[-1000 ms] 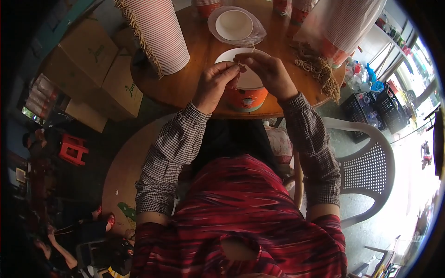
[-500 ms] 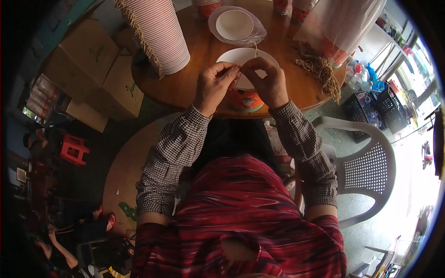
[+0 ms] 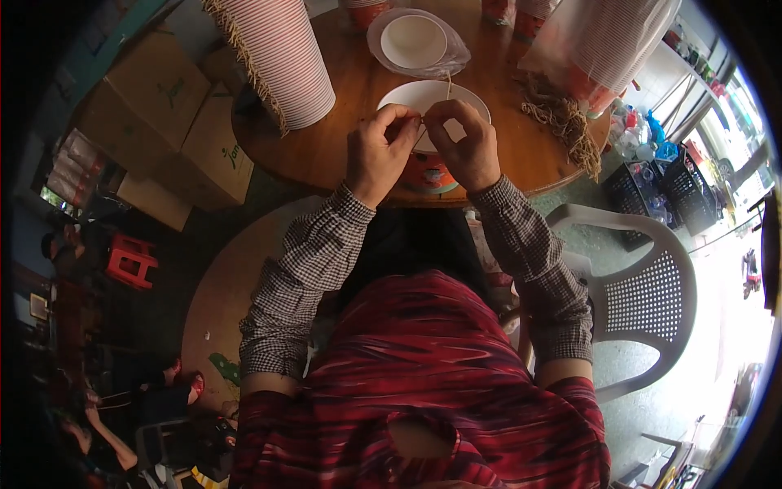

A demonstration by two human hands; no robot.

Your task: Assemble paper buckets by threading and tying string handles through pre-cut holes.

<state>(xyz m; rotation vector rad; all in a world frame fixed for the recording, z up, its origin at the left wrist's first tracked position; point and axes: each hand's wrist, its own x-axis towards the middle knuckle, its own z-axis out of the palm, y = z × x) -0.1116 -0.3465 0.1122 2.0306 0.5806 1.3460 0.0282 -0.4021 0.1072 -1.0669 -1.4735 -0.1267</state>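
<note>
A round paper bucket (image 3: 430, 175), red-orange outside and white inside, stands at the near edge of the wooden table (image 3: 285, 163). A straw-coloured cord (image 3: 449, 84) shows at its far rim. Over the near rim, my left hand (image 3: 375, 159) and my right hand (image 3: 472, 155) meet fingertip to fingertip. Each pinches thumb against forefinger on what looks like a thin end of cord; the fingers hide most of it.
A tall stack of paper buckets (image 3: 285, 69) with cords along its side leans at left. Beyond is a white bowl-like bucket (image 3: 414, 41) in plastic. At right lie a bundle of cords (image 3: 562, 122) and bagged buckets (image 3: 599, 57). A grey plastic chair (image 3: 680, 285) stands right.
My hands have shifted slightly and my right fingers have rounded into a wider loop, with the fingertips still meeting over the rim. The bucket has barely moved.
</note>
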